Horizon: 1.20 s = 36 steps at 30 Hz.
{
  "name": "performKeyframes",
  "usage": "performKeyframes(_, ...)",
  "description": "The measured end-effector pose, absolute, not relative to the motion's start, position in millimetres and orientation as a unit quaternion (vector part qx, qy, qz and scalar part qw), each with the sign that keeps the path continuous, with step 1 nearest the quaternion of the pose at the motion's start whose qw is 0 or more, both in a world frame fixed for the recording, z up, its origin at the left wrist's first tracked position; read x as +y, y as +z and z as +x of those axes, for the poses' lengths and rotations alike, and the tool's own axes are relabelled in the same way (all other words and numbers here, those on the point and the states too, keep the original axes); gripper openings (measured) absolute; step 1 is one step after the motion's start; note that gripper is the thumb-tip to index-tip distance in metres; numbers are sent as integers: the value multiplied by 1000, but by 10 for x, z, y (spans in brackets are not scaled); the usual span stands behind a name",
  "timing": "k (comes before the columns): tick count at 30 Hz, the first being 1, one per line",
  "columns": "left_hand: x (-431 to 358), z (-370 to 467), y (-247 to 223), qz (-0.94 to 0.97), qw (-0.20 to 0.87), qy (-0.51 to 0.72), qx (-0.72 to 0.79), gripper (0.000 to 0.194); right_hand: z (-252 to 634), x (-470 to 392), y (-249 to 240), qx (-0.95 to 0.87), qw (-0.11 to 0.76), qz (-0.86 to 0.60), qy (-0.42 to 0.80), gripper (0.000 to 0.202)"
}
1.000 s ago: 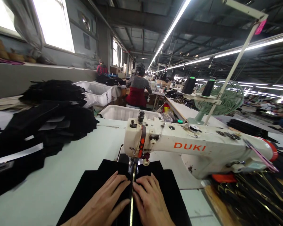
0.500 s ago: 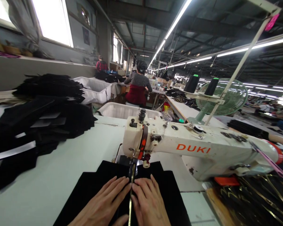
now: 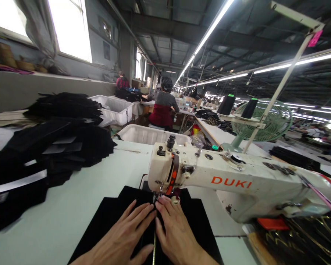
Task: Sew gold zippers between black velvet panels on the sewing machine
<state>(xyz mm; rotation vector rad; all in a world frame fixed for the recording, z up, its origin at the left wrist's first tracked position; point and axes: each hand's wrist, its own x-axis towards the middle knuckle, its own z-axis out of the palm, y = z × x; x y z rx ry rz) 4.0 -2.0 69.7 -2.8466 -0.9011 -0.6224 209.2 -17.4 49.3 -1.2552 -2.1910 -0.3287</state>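
Black fabric [image 3: 99,224] lies flat on the pale sewing table, its far edge under the head of the white sewing machine [image 3: 193,165]. A gold-toothed zipper [image 3: 154,250] runs lengthwise down its middle toward the needle area. My left hand [image 3: 129,228] rests flat on the cloth left of the zipper, fingers stretched forward. On the right, my right hand [image 3: 173,224] lies with extended fingers pressed on the cloth beside the zipper, its fingertips close to the presser foot. My fingers and the machine head partly hide the needle and the zipper's far part.
Black cut pieces [image 3: 79,143] are heaped at the left. A white plastic bin [image 3: 154,135] stands behind the table. More zippers [image 3: 300,239] lie at the right, by a wooden edge. Thread cones [image 3: 226,105] and a green fan [image 3: 264,121] stand behind; a co-worker [image 3: 164,105] sits ahead.
My right hand has slid forward toward the presser foot, covering more of the zipper. My left hand remains flat on the cloth, slightly shifted. The camera view has moved a little.
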Motion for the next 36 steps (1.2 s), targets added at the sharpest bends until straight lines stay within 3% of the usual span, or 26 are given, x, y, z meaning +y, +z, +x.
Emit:
performKeyframes(4,-46,22,685,-939,80,-198,-268,64,2145,-239,491,-819,331,-448,-136,24)
performKeyframes(13,130,-36,337,-934,150,-228,-231,65,2082,-155,362,-773,422,-432,-193,32)
performKeyframes(22,239,-67,88,-928,184,-247,-207,64,2116,-126,231,-783,405,-430,-197,24)
performKeyframes(30,205,-47,293,-938,170,-201,-227,58,2116,-115,174,-779,410,-426,-206,25)
performKeyframes(33,179,-58,357,-940,154,-209,-222,63,2128,-117,208,-778,417,-418,-215,23)
performKeyframes(36,176,-64,363,-944,136,-205,-222,71,2188,-137,260,-812,360,-409,-208,22)
